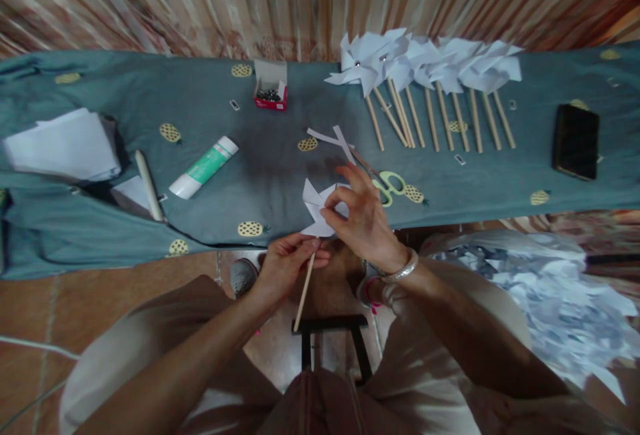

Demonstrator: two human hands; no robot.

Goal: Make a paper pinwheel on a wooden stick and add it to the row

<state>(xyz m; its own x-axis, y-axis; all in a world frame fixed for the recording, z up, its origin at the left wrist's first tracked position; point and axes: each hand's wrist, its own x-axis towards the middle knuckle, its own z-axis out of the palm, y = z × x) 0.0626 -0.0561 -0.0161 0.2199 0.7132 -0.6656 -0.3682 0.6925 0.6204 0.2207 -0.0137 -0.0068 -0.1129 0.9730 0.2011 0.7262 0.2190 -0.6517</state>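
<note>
My left hand [290,260] is closed around a thin wooden stick [303,295] that points down toward my lap. Its upper end meets a white paper pinwheel [316,205] held just over the table's front edge. My right hand [361,213] pinches the pinwheel's middle with thumb and fingers; a silver bangle sits on that wrist. Several finished pinwheels on sticks [425,68] lie in a row at the back right of the teal cloth [270,175].
Green-handled scissors [389,186] and paper strips [333,138] lie just beyond my right hand. A red box of pins [271,95], a glue tube [203,168], a white paper stack [63,145] and a black phone [575,141] rest on the cloth. Paper scraps [550,301] pile at right.
</note>
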